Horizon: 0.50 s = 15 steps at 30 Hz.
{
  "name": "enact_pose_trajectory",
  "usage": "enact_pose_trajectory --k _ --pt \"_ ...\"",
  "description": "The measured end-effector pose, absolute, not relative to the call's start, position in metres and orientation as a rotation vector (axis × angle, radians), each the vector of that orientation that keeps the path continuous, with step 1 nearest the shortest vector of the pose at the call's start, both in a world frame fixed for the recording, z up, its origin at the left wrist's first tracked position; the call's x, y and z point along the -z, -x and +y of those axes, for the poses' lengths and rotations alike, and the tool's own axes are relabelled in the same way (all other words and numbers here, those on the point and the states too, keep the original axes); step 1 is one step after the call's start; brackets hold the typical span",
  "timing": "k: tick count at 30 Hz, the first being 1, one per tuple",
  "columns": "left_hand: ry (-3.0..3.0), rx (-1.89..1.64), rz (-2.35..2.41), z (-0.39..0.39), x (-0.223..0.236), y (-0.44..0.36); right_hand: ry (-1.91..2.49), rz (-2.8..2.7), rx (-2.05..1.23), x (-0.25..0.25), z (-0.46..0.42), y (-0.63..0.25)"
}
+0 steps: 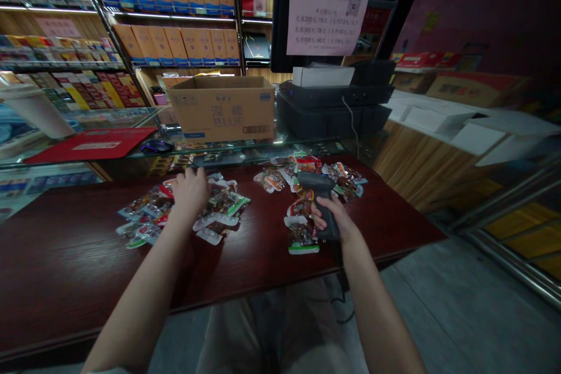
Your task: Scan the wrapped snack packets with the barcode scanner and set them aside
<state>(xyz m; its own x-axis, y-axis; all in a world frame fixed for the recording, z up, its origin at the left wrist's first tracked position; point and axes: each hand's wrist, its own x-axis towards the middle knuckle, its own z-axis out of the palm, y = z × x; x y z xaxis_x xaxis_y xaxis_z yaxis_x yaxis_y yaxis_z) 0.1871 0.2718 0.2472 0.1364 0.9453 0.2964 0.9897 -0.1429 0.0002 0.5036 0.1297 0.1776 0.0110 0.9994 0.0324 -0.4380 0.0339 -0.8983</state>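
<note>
Right hand [326, 216] is wrapped round the barcode scanner [315, 183]; left hand [191, 190] is over the left snack packets [221, 201] on the table [258, 251], can't tell if it's pinching any. Packets look light, slippery: grab sealed edges [238, 206].

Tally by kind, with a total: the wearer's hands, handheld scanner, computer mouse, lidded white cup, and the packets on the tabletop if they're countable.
Hands, left hand and right hand: 2
Handheld scanner: 1
Computer mouse: 1
Lidded white cup: 1
Total: 5
Packets overlap too much for a sure count, so I left them out.
</note>
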Motion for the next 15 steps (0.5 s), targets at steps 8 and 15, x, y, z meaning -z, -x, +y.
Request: enact_pose_trajectory --k 8,15 --pt "2.698 0.194 -1.393 0.257 -0.193 -0.195 0.845 -0.853 -1.335 -0.18 0.131 -0.507" --pt "2.559 -0.011 -1.514 0.253 -0.205 -0.194 0.857 -0.834 -1.31 -0.174 0.135 -0.51"
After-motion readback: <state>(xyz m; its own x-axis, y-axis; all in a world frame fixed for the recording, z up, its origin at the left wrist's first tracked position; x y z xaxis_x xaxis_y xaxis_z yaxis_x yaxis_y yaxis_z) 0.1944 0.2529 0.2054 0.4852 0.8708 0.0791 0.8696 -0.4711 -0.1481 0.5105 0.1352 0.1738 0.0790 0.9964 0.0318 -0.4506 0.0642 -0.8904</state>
